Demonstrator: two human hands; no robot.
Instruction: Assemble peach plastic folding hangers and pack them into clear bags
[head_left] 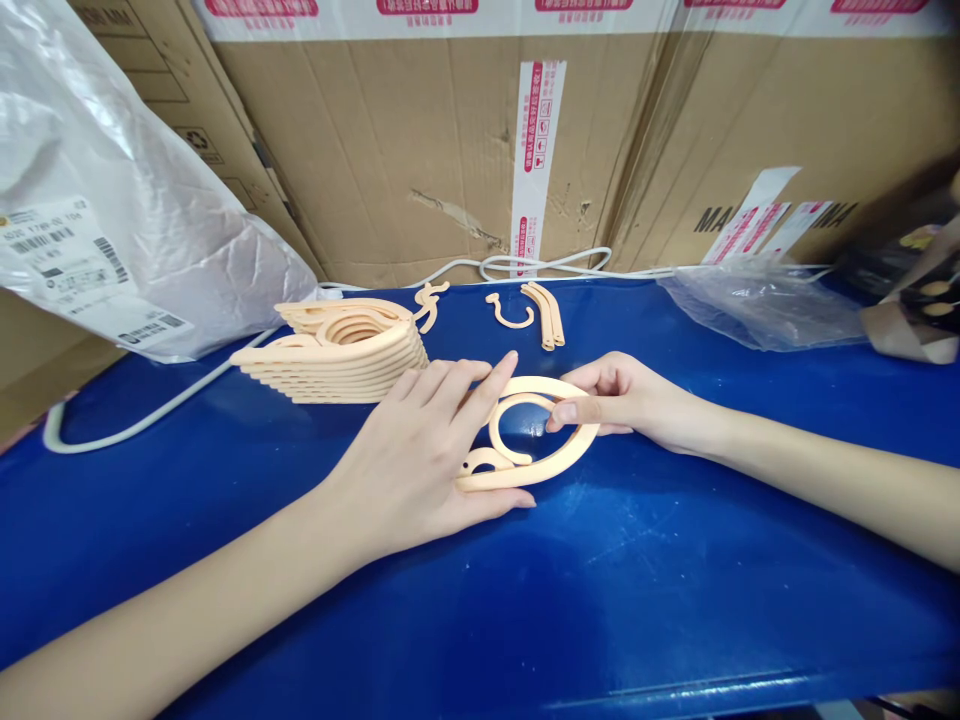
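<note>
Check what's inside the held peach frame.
Inside the peach frame are a curved strip, blue table beneath, and the thumb of the right hand. The left hand hides the frame's left end.

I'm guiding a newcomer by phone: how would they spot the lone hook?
On the blue table, look toward the cardboard box at the back. Before it lies the peach hook, between a small cluster and paired slim bars; unlike them, it's one separate open curve.

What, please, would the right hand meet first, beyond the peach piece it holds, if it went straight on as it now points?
Going leftward, the right hand would likely meet the left hand, which lies over the other end of the peach piece; exact depth is hard to judge.
</note>
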